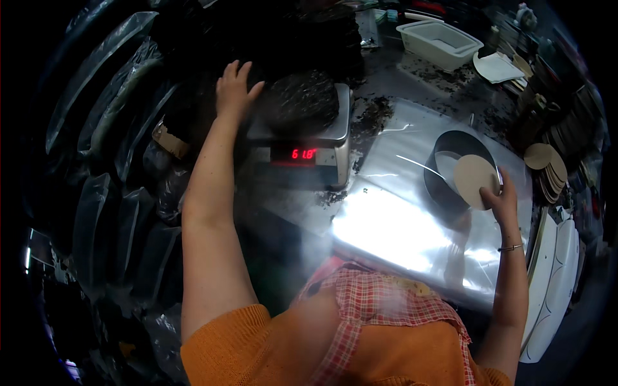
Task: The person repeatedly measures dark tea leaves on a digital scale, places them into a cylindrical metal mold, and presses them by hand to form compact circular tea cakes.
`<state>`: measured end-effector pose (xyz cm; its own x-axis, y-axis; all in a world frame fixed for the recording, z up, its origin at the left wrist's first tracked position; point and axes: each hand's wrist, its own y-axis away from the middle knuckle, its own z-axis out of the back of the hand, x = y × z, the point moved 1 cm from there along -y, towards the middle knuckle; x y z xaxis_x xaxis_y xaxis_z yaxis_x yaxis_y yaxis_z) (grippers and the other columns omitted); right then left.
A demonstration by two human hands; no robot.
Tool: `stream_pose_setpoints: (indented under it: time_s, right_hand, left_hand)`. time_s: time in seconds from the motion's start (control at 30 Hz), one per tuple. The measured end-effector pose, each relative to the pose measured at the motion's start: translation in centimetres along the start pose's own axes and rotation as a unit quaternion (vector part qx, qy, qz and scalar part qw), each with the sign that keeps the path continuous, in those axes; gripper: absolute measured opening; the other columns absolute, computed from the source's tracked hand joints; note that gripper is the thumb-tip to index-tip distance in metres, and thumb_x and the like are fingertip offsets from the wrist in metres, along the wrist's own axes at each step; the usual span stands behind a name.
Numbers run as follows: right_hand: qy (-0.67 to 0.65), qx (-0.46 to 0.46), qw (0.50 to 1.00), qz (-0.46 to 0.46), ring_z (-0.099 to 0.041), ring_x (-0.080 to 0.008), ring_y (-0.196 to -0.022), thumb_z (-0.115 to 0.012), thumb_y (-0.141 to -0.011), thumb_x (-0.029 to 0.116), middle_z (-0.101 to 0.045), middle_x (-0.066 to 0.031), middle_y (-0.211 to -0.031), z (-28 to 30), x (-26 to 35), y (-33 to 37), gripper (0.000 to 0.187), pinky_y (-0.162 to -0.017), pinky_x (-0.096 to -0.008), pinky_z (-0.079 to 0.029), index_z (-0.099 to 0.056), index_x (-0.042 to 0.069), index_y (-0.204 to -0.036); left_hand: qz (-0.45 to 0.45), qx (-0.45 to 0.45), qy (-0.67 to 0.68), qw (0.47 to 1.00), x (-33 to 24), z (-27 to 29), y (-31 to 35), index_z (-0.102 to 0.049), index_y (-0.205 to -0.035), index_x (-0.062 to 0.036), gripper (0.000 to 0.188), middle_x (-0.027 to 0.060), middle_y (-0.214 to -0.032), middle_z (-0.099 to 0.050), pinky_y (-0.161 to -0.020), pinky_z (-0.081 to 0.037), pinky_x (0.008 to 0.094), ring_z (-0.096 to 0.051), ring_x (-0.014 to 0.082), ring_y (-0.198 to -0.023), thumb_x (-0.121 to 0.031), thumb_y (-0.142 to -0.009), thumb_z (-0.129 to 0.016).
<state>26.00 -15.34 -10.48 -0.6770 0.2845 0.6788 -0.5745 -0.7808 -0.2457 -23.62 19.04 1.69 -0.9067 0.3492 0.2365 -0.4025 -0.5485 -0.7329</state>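
Note:
My right hand [504,198] pinches a round beige disc [475,180] by its edge, thumb on the face towards me. The disc is tilted over the mouth of a dark round ring [444,183], which stands on a shiny metal sheet [393,219]. Whether the two touch, I cannot tell. My left hand [236,93] reaches far forward with its fingers spread and nothing in them. Beside it, a dark, shredded-looking mass [302,103] lies on the metal platform of a weighing scale [335,170] with a lit red display.
Several matching discs [550,168] are stacked at the right. A white tub [441,44] stands at the back, near a white sheet [499,67]. Dark crumbs [373,119] litter the table between scale and metal sheet. Clear plastic bags [122,96] with dark contents line the left.

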Motion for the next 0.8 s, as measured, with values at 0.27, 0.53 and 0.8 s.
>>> stream_pose_setpoints:
  time_s: [0.27, 0.53, 0.8]
  right_hand:
    - [0.202, -0.001, 0.972, 0.122, -0.054, -0.0307, -0.105, -0.071, -0.066, 0.019, -0.056, -0.0133, -0.116, -1.3, 3.4, -3.2, 0.058, -0.087, -0.0378, -0.044, -0.050, 0.006, -0.119]
    - [-0.324, 0.308, 0.894, -0.014, -0.062, -0.0147, -0.078, -0.060, -0.085, 0.024, -0.064, -0.0124, -0.091, -11.2, 17.3, -9.1, 0.034, -0.072, -0.0280, -0.053, -0.057, 0.000, -0.108]
    - [-0.444, 0.393, 0.783, -0.187, -0.061, -0.0233, -0.078, -0.069, -0.072, 0.039, -0.063, -0.0141, -0.091, -30.7, 26.8, -15.1, 0.049, -0.066, -0.0354, -0.050, -0.060, 0.000, -0.100]
  left_hand:
    - [-0.125, 0.278, 0.073, 0.950, -9.4, -2.8, 1.5, -0.042, -0.129, -0.0136, 0.076, 0.0136, -0.135, -0.037, -0.101, -0.033, 0.0395, -0.034, 0.0302, -0.126, -0.048, -0.067, -0.070]
    - [0.088, 0.284, 0.449, 0.843, -6.0, -6.4, 4.1, -0.060, -0.092, -0.0002, 0.031, 0.0098, -0.078, -0.062, -0.075, -0.044, 0.0288, -0.059, 0.0185, -0.076, -0.027, -0.092, -0.044]
    - [-0.050, 0.144, 0.494, 0.856, -10.1, -3.1, 6.4, -0.060, -0.098, -0.0040, 0.023, 0.0134, -0.109, -0.058, -0.085, -0.045, 0.0322, -0.056, 0.0279, -0.100, -0.021, -0.087, -0.049]
